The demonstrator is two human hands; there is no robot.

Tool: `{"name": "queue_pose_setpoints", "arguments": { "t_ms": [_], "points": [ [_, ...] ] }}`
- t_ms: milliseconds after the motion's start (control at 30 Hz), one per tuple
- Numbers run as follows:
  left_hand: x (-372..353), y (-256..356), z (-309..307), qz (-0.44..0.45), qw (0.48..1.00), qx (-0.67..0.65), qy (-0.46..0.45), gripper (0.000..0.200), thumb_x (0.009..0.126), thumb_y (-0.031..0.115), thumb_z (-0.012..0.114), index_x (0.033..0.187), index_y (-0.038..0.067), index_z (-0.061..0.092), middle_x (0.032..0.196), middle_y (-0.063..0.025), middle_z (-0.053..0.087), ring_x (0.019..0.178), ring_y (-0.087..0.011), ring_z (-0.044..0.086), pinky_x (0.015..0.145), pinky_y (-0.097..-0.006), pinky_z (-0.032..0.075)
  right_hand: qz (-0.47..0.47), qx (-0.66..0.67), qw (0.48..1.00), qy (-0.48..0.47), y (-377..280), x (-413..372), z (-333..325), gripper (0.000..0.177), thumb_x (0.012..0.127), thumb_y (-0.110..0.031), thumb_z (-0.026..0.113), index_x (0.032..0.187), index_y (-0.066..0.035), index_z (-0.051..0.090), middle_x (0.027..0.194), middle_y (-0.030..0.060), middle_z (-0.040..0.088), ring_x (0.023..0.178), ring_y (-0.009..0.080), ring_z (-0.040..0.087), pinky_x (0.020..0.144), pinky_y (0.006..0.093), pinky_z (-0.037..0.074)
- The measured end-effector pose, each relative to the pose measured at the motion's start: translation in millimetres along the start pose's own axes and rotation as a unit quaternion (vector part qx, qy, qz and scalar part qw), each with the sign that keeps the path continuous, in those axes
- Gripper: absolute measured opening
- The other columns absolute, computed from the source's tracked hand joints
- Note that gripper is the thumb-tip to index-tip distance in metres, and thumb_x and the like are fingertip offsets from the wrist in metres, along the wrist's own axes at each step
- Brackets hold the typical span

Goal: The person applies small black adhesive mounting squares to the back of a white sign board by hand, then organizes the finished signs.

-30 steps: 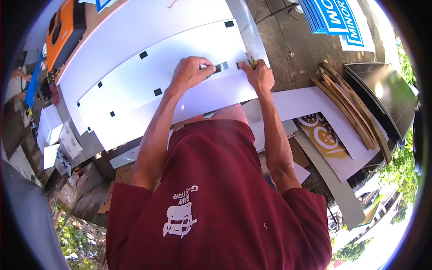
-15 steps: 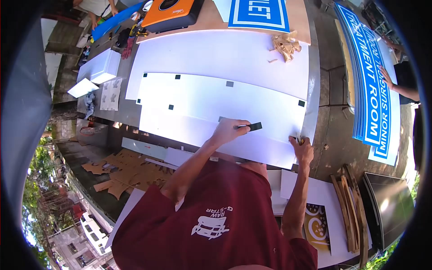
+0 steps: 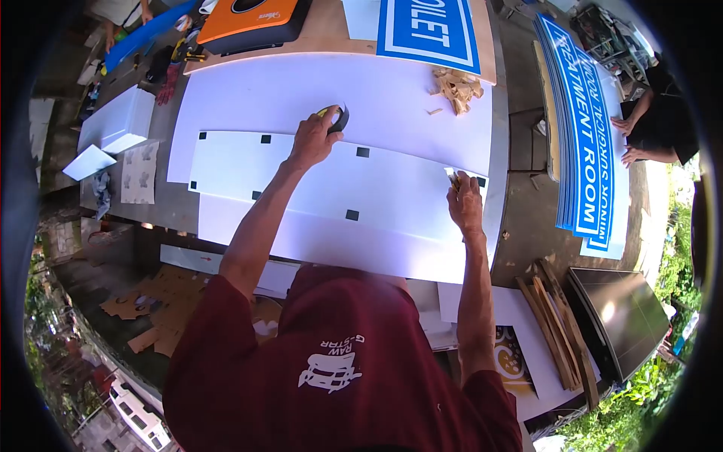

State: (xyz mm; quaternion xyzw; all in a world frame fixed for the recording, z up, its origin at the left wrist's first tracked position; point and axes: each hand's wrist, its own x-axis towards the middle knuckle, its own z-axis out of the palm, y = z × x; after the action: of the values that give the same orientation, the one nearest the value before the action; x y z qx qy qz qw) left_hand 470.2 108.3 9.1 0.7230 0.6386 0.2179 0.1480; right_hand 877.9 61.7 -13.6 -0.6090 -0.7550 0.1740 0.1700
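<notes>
My left hand (image 3: 312,141) is closed on a roll of black tape (image 3: 341,120), above the upper edge of the long white panel (image 3: 301,173). The roll shows a yellowish inside, and a loose end sticks up. My right hand (image 3: 465,202) is at the panel's right end, closed on a small pale object (image 3: 452,176) that I cannot make out. Just beside its fingers is a black square (image 3: 482,181) on the panel. More black squares sit along the panel, among them an upper one (image 3: 363,152) and a lower one (image 3: 352,215).
A larger white sheet (image 3: 256,94) lies underneath. Crumpled brown paper (image 3: 458,89), a blue sign (image 3: 429,34) and an orange-black case (image 3: 252,26) lie beyond. At right, another person's hands (image 3: 626,139) touch stacked blue signs (image 3: 580,151). Wooden strips (image 3: 553,331) lie lower right.
My left hand has moved up and left from the panel's middle, and the tape roll now shows in it. My right hand has moved up along the panel's right end. The view has shifted.
</notes>
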Motion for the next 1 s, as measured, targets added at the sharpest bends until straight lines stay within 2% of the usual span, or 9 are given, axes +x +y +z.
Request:
{"name": "queue_pose_setpoints", "arguments": {
  "t_ms": [167,300,367,533,633,700,867,933,1000],
  "points": [
    [35.5,-56.7,-3.6,0.116,0.987,0.070,0.088,0.047,0.079,0.014,0.080,0.121,0.006,0.062,0.100,-0.0120,0.072,0.093,-0.0309,0.064,0.084,-0.0442,0.050,-0.032,-0.136,0.989,-0.056,-43.6,85.2,28.3,0.052,0.088,-0.007,0.059,0.137,-0.005,0.042,0.112,0.0168,0.054,0.109,0.0356,0.055,0.086,0.0529,0.046],
    [45.7,-67.5,-15.3,0.025,0.997,0.078,0.013,0.026,0.075,0.008,0.081,0.100,0.009,0.075,0.099,-0.0090,0.073,0.100,-0.0264,0.063,0.090,-0.0423,0.049,-0.107,-0.176,0.977,-0.053,-61.7,126.0,50.4,0.048,0.087,-0.004,0.056,0.135,-0.005,0.047,0.114,0.0154,0.054,0.109,0.0344,0.055,0.091,0.0494,0.044],
    [45.9,-96.4,-3.2,0.047,0.997,0.066,0.008,0.030,0.074,0.007,0.081,0.103,0.009,0.074,0.104,-0.0072,0.072,0.105,-0.0264,0.061,0.093,-0.0425,0.048,-0.156,-0.161,0.974,0.032,-60.5,131.3,64.9,0.046,0.087,-0.006,0.059,0.133,-0.006,0.051,0.120,0.0154,0.053,0.113,0.0346,0.052,0.096,0.0479,0.043],
    [5.1,-85.3,-4.7,0.014,0.988,0.081,0.127,0.044,0.076,0.007,0.079,0.119,0.011,0.068,0.124,-0.0030,0.066,0.122,-0.0267,0.053,0.100,-0.0454,0.044,-0.018,-0.021,0.996,0.090,-66.0,83.8,47.2,0.045,0.089,-0.011,0.063,0.132,-0.008,0.052,0.128,0.0178,0.050,0.120,0.0374,0.049,0.101,0.0502,0.042],
    [-55.1,-80.1,-8.1,-0.171,0.977,-0.048,0.115,0.033,0.087,0.014,0.071,0.119,0.008,0.067,0.109,-0.0088,0.072,0.099,-0.0265,0.067,0.086,-0.0407,0.053,0.090,-0.029,0.984,0.154,-24.2,25.6,30.1,0.039,0.089,-0.013,0.065,0.128,-0.006,0.058,0.122,0.0210,0.056,0.117,0.0388,0.052,0.100,0.0515,0.044],
    [-106.2,-58.8,-10.0,-0.292,0.930,-0.175,0.139,0.021,0.089,0.018,0.067,0.104,0.004,0.073,0.089,-0.0114,0.075,0.076,-0.0241,0.073,0.073,-0.0359,0.057,0.150,-0.055,0.972,0.170,21.1,-10.9,29.2,0.036,0.089,-0.012,0.064,0.125,-0.006,0.062,0.120,0.0204,0.059,0.117,0.0384,0.053,0.100,0.0515,0.044],
    [-205.4,6.1,2.6,-0.478,0.827,-0.292,0.052,0.031,0.087,0.016,0.071,0.113,0.000,0.067,0.097,-0.0088,0.071,0.080,-0.0164,0.068,0.064,-0.0289,0.054,0.254,0.036,0.957,0.139,54.1,-35.7,4.4,0.039,0.091,-0.016,0.061,0.128,-0.002,0.060,0.121,0.0224,0.061,0.105,0.0374,0.064,0.090,0.0461,0.054],
    [-221.9,19.1,14.0,-0.515,0.765,-0.382,0.061,0.045,0.087,0.013,0.070,0.126,-0.003,0.057,0.112,-0.0121,0.065,0.095,-0.0196,0.066,0.073,-0.0314,0.057,0.305,0.045,0.941,0.142,62.9,-31.2,7.1,0.043,0.090,-0.023,0.063,0.130,-0.006,0.062,0.123,0.0182,0.065,0.107,0.0314,0.068,0.093,0.0444,0.053],
    [-225.1,26.4,24.7,-0.508,0.731,-0.446,0.094,0.052,0.087,0.008,0.069,0.132,-0.008,0.048,0.116,-0.0160,0.061,0.101,-0.0230,0.065,0.080,-0.0328,0.057,0.311,0.083,0.936,0.146,69.1,-24.8,8.4,0.044,0.089,-0.020,0.060,0.129,-0.002,0.061,0.115,0.0209,0.071,0.108,0.0344,0.068,0.097,0.0425,0.052]
  ]
}}
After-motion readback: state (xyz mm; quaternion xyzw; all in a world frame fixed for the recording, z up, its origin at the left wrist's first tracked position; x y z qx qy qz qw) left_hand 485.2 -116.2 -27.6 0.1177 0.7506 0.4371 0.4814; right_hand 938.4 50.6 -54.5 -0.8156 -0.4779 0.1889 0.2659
